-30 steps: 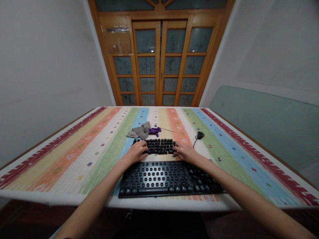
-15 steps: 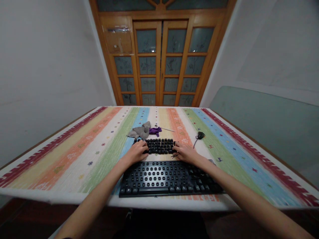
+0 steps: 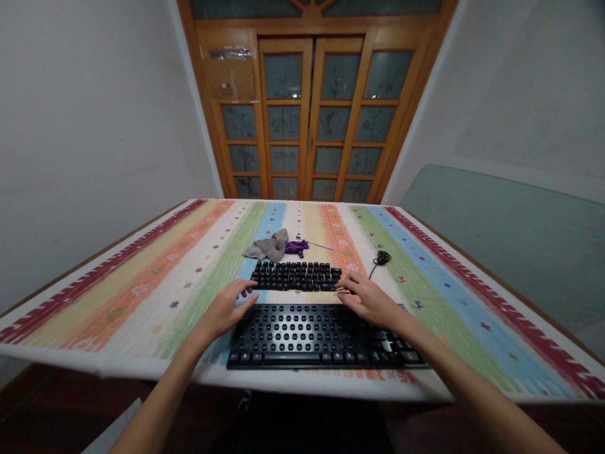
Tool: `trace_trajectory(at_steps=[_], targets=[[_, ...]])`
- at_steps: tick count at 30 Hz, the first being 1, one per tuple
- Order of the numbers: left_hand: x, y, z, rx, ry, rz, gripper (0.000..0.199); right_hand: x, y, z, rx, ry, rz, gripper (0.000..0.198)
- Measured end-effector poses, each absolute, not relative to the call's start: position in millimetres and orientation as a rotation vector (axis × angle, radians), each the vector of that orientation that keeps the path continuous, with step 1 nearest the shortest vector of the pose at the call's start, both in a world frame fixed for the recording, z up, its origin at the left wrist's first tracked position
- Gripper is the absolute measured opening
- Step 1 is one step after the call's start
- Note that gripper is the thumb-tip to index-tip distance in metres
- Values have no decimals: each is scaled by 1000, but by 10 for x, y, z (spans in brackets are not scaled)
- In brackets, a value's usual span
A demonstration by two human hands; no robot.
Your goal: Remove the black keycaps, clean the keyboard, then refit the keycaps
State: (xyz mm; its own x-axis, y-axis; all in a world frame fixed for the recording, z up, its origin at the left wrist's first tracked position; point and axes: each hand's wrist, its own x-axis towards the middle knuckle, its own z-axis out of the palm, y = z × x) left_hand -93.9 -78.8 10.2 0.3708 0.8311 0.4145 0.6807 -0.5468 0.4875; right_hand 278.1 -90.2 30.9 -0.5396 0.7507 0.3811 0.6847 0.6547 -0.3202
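Note:
A block of loose black keycaps (image 3: 295, 277) lies in rows on the striped cloth. Nearer me sits a black keyboard (image 3: 293, 334) with most of its key positions bare; a bottom row of keys and some on the right are still on it. My left hand (image 3: 231, 306) is open at the left end of the keycaps, its fingertips near the lowest row. At the right end, my right hand (image 3: 366, 297) is bent with thumb and fingers apart, fingertips at or just touching the edge keycaps. Whether they touch is hard to see. The right forearm covers part of the keyboard's right side.
Behind the keycaps lie a grey cloth (image 3: 268, 246), a purple cloth (image 3: 297, 248) and a thin rod (image 3: 321, 246). A coiled black cable (image 3: 382, 258) is to the right. The table's front edge (image 3: 142, 373) runs close to me.
My left hand has drawn back leftward and toward me, off the keycaps, and its fingers have spread. My right hand has shifted slightly right. The view has turned a little.

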Motion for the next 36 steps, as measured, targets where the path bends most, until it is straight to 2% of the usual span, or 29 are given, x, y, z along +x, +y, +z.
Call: trace_trajectory(at_steps=[7, 14, 23, 27, 31, 36], targets=[[-1048, -1267, -159, 2098, 1526, 1037, 40, 2729, -1227, 489, -1156, -2259, 435, 31], [-1094, -1424, -318, 1875, 1374, 1173, 49, 2389, -1436, 605, -1088, -2298, 523, 25], [-1193, -1432, -233, 1900, 1168, 1231, 32, 1605, -1516, 406, -829, -2150, 749, 20], [-1192, -1452, -196, 1894, 1157, 1128, 27, 1208, -1536, 289, -713, -2082, 837, 19], [-1166, -1476, -151, 1896, 1154, 1062, 21, 970, -1540, 250, -705, -2063, 824, 20], [-1145, -1482, -136, 1881, 1168, 998, 19, 838, -1537, 246, -725, -2155, 554, 24]])
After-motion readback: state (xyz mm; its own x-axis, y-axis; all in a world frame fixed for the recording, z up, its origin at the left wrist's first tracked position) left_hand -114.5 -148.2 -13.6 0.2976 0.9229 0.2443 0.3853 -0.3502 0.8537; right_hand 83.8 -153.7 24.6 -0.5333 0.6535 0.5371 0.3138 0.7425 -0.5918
